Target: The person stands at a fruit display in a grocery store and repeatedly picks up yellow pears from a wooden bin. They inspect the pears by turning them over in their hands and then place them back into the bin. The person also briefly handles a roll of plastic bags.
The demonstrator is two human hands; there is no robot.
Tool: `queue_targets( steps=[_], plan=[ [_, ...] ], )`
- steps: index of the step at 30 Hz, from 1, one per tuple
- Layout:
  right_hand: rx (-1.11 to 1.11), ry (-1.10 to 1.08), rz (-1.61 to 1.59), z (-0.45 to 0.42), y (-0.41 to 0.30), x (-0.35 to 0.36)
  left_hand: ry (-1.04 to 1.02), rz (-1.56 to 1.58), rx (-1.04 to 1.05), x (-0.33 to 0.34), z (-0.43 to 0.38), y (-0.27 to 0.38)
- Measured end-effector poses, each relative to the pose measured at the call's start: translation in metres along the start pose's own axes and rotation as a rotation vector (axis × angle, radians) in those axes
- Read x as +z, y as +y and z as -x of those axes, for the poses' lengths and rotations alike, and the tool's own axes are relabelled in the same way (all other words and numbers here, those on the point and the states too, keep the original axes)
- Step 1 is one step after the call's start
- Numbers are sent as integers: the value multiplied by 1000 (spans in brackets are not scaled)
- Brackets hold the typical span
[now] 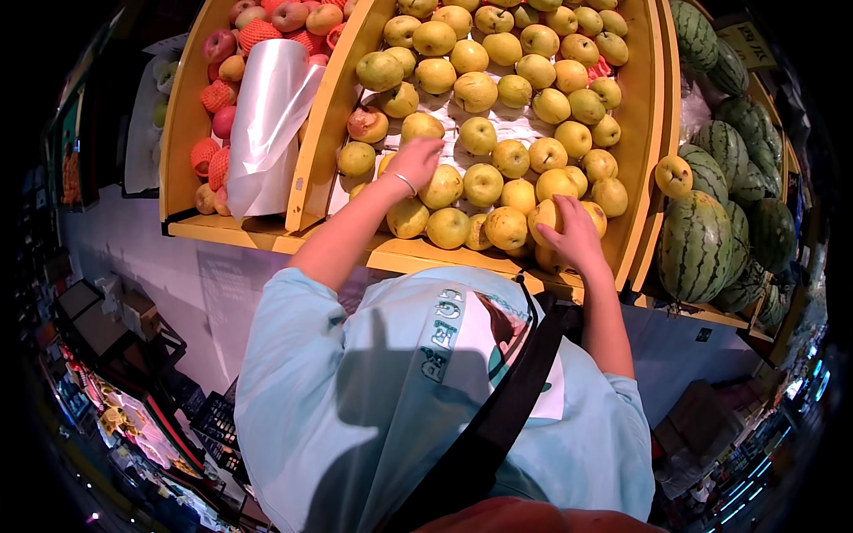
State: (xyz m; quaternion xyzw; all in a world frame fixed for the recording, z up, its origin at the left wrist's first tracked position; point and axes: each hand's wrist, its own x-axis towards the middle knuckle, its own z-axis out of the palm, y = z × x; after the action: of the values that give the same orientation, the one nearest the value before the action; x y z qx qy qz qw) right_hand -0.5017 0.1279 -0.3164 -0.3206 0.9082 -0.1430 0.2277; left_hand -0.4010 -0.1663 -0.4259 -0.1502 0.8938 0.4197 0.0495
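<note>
Many round yellow pears (483,184) lie in rows in a wide yellow wooden bin (333,100). My left hand (418,163), with a thin bracelet at the wrist, reaches over the pears at the bin's left part; its fingertips are at the lower edge of one pear (422,126), and whether it grips anything is unclear. My right hand (574,230) is at the front right, with thumb and fingers around a yellow pear (546,220) in the front row. A pear with a brown, damaged patch (367,124) lies at the left side.
A roll of clear plastic bags (270,126) stands in the left bin among peaches (220,45), some in red foam nets. Striped watermelons (694,246) fill the right side, with a single yellow pear (674,176) resting by them. Yellow dividers separate the bins.
</note>
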Motion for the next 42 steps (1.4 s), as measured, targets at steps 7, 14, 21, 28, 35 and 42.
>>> queue_targets(
  steps=[7, 14, 21, 28, 35, 42],
  plan=[
    [14, -6, 0, -1, -4, -2, 269, -676, -252, -76, -4, -1],
    [18, -17, 1, -2, -5, -2, -218, -1161, 138, -86, -37, -11],
    [16, 1, -17, -1, -3, -2, -285, -1360, 17, -88, -36, -18],
    [39, 4, -19, -2, -4, -2, -514, -1226, -33, -95, -46, -35],
    [21, 6, -7, -2, -1, 0, -492, -1118, -49, -99, -40, -16],
    [-132, 146, -144, -18, -27, -17, -447, -791, 43, -105, -11, 93]
  ],
)
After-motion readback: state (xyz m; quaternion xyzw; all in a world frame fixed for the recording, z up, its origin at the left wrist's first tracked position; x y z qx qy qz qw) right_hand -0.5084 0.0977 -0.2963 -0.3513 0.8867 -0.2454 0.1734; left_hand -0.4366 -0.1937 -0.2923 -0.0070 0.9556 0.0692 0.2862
